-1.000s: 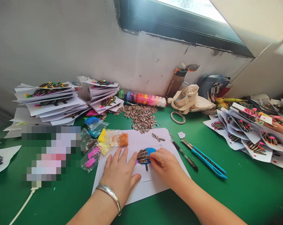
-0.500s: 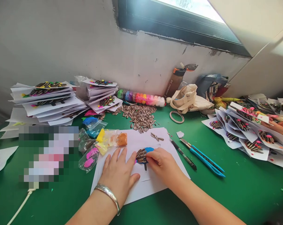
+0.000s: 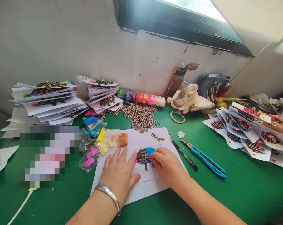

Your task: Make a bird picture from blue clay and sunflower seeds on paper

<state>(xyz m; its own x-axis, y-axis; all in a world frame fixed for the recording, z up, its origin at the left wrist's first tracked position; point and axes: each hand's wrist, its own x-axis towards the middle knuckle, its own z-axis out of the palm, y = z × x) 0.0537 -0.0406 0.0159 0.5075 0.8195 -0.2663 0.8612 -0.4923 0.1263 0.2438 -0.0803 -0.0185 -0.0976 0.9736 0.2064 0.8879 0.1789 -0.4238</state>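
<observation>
My left hand lies flat with fingers spread on a white sheet of paper, holding it down on the green table. A silver bracelet is on that wrist. My right hand is curled in a pinch at the right edge of a blue clay shape covered with striped sunflower seeds. What its fingertips hold is hidden. Loose seeds lie on the paper just beyond.
A seed pile and clay tubs sit behind. Bags of coloured clay lie left. Blue utility knife and a black pen lie right. Stacks of finished sheets stand at left and right, where another person's hand shows.
My right hand shifted slightly right along the blue shape's edge; the left hand stayed flat on the paper. The view wobbled a little.
</observation>
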